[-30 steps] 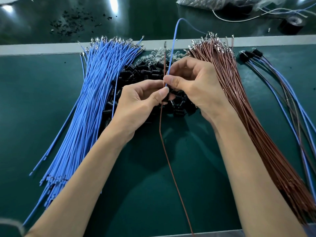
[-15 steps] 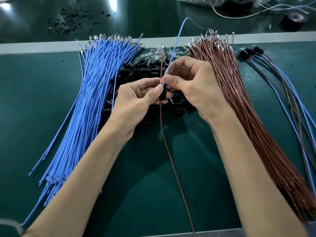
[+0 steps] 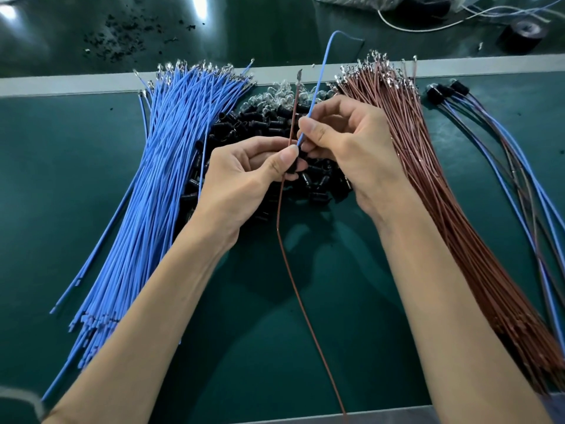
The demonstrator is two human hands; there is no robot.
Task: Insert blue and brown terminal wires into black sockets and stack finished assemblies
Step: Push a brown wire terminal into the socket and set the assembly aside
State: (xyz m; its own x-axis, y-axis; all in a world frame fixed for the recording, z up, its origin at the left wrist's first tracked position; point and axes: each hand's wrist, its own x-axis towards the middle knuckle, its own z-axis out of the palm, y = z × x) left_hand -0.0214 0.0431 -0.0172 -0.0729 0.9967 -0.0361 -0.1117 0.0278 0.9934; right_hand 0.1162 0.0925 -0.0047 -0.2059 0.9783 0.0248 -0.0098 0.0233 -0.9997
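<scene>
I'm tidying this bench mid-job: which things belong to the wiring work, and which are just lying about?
Job: left hand pinching the black socket; right hand pinching the blue wire; single brown wire; blue wire bundle; brown wire bundle; socket pile; finished assemblies.
Lying about: tape roll; black crumbs; white cable.

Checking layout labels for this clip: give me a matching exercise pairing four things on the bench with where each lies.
Things: 1 blue wire bundle; 2 brown wire bundle; 3 finished assemblies; 4 black socket pile.
Places: a far right; b middle, between the bundles; c left of the sockets; d just right of the sockets.
Pairs: 1-c, 2-d, 3-a, 4-b.
</scene>
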